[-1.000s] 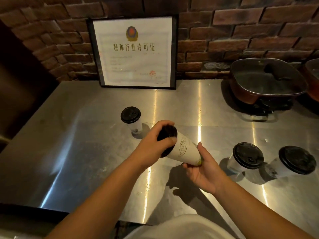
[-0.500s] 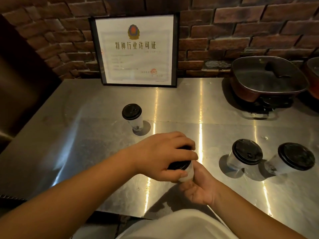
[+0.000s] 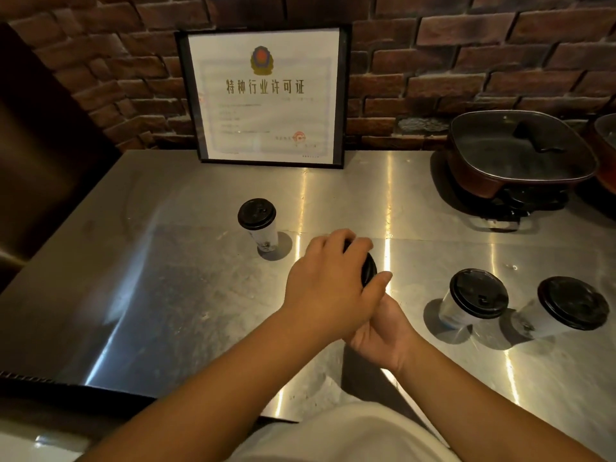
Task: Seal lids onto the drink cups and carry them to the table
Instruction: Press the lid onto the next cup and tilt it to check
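Note:
My left hand (image 3: 330, 281) lies palm-down over the black lid (image 3: 369, 271) of a paper cup, fingers wrapped around its rim. My right hand (image 3: 383, 331) grips the cup's body from below; the body is hidden by both hands. Three more lidded cups stand on the steel counter (image 3: 150, 278): a cup at centre-left (image 3: 258, 225) upright, a cup to the right (image 3: 473, 296), and a cup at far right (image 3: 566, 306).
A framed certificate (image 3: 263, 95) leans against the brick wall at the back. A lidded electric pan (image 3: 516, 151) sits at the back right, with another pan (image 3: 606, 145) at the right edge. The counter's front edge runs below my forearms.
A second ago the cup was tilted, left hand on its lid end. It came upright between my hands, and my left hand now covers the lid from above.

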